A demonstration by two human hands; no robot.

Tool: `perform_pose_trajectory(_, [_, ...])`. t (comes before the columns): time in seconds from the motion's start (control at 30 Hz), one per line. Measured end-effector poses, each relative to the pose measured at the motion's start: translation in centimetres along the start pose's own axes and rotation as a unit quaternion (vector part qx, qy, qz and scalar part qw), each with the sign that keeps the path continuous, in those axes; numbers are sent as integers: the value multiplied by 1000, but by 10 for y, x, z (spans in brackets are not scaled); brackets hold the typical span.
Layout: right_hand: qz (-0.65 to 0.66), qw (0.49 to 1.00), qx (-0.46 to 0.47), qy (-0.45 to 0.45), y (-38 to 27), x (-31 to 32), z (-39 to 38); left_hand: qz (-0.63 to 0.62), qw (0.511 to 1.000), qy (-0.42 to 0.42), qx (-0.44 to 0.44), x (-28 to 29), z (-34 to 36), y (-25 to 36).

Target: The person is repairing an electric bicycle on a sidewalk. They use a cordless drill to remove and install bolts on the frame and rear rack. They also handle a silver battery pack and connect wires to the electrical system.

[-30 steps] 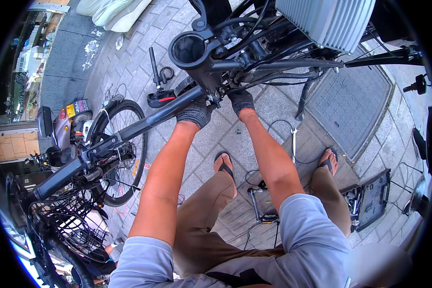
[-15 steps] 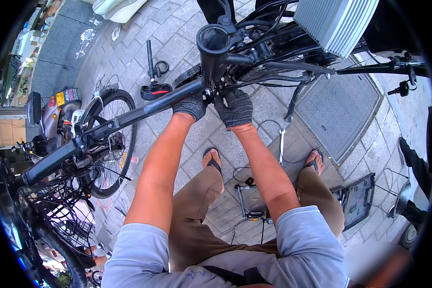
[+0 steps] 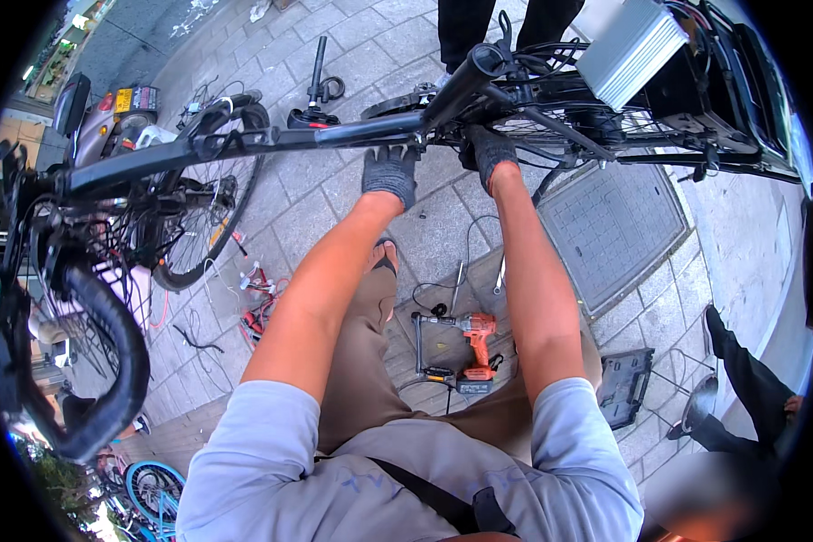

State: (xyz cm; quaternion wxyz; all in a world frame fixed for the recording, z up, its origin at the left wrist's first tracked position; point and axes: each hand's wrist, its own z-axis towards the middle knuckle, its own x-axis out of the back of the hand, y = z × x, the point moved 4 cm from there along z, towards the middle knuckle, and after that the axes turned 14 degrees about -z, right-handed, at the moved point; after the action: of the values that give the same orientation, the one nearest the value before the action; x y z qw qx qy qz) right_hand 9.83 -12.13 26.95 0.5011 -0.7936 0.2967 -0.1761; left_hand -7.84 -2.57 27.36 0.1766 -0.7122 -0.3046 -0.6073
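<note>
A dark bicycle frame stretches across in front of me, its thick seat tube open at the top. My left hand, in a dark grey knit glove, is under the frame's long tube with its fingers apart and their tips against the tube's lower side. To its right my gloved right hand curls in among the parts below the seat tube; what its fingers grip is hidden. Between my legs an orange power drill lies on the paving, with a crank arm and pedal beside it.
A saddle with its post lies beyond the frame. A silver box sits on the bike's rear at the right. A wrench, a black tray and a manhole cover are on the right. People stand at the back and right.
The frame has swung nearer to level across the view, its seat tube leaning right. My hands have moved apart, the right one further right. The drill between my legs now shows.
</note>
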Motion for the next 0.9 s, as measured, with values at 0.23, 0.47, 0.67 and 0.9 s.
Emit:
perform_pose_trajectory(0.23, [-535,767,349,61,13,-16,15,-550,812,-34,192,-73,18,13])
perform_pose_trajectory(0.47, [-569,793,216,22,-3,-24,-17,-789,549,-13,275,-28,20,53])
perform_pose_trajectory(0.67, [-672,734,101,3,-60,23,-75,-748,626,-63,210,-47,48,60])
perform_pose_trajectory(0.9, [-347,869,205,286,-130,64,-138,-564,801,84,183,-75,80,49])
